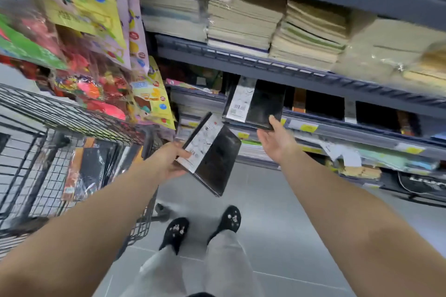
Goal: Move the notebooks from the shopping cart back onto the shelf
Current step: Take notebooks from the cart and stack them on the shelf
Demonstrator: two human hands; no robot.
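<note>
Two black notebooks with white printed bands are in play: the left hand (169, 160) pinches one black notebook (212, 159) by its banded edge above the grey tiled floor (277, 224). The right hand (275, 140), fingers loosely spread, touches the second notebook (255, 103) at the front edge of the grey metal shelf (313, 79). More notebooks (89, 166) lie in one wire shopping cart (29, 152) at left.

The notebook (212, 157) in the left hand (169, 159) has a glossy black cover with a white paper band; the shopping cart (36, 128) is dark wire mesh; the shelf (265, 65) rails look like matt grey metal; the stacked pads (243, 21) show rough cream paper edges; the floor (277, 224) is smooth grey.
</note>
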